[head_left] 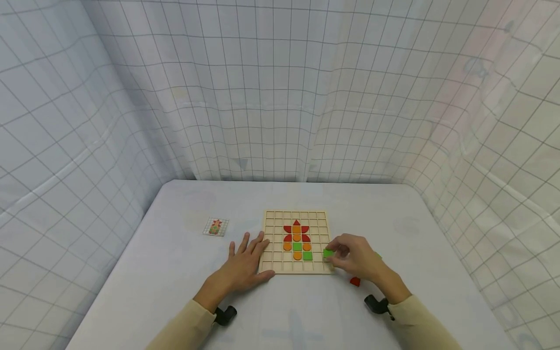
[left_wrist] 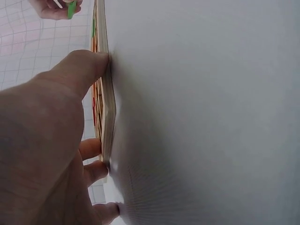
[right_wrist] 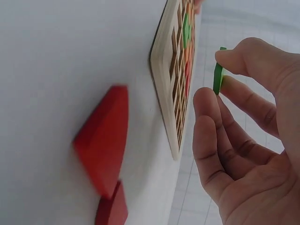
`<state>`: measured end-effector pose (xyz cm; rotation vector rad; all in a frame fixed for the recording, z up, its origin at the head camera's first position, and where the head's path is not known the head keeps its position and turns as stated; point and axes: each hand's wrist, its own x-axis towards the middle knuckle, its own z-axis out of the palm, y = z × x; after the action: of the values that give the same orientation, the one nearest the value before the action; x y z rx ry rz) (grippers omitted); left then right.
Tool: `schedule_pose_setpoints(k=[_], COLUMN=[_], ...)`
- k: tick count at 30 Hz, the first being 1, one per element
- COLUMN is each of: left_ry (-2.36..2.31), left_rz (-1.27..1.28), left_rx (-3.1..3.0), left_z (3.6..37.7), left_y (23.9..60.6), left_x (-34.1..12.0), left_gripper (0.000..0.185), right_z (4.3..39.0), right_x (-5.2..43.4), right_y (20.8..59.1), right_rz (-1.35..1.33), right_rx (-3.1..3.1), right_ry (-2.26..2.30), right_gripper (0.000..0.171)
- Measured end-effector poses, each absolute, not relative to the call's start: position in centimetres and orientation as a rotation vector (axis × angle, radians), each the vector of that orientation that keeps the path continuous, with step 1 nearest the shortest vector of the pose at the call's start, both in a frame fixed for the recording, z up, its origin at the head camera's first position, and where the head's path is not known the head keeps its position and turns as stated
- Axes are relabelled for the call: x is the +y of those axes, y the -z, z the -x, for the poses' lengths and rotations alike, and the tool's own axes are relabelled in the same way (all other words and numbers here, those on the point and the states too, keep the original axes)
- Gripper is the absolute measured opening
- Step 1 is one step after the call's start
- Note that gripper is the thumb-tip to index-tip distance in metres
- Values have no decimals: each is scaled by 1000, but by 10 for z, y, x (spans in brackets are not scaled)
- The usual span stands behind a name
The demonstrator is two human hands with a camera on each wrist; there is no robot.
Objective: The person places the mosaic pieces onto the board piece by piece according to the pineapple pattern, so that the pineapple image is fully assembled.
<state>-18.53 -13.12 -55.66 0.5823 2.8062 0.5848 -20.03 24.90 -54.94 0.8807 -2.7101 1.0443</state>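
A wooden grid board (head_left: 274,266) lies flat on the table, with orange, red and green pieces set in its middle cells. My left hand (head_left: 240,270) rests at the board's left edge with its fingers spread; in the left wrist view the thumb (left_wrist: 86,65) touches the board's side. Over the board's right edge, my right hand (head_left: 356,255) pinches a green square tile (head_left: 328,253) between thumb and fingers. In the right wrist view that green tile (right_wrist: 218,72) is held on edge, apart from the board (right_wrist: 164,70).
Red pieces (head_left: 355,281) lie on the table beneath the right hand, and a bit of green (head_left: 378,255) shows behind it. A small printed pattern card (head_left: 216,227) lies left of the board. White gridded curtains (head_left: 262,97) stand around the table.
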Motion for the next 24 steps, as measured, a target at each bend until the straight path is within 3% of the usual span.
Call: schedule_pose_setpoints(k=[24], left_ry=[-621], left_rz=[-600], left_rx=[2815], left_z=[185], left_y=[560], left_x=[-133], left_gripper=[96], right_z=[213], right_x=[169], right_y=[550], right_rz=[-1109], right_rx=[-2606], right_ry=[-991], right_gripper=[12])
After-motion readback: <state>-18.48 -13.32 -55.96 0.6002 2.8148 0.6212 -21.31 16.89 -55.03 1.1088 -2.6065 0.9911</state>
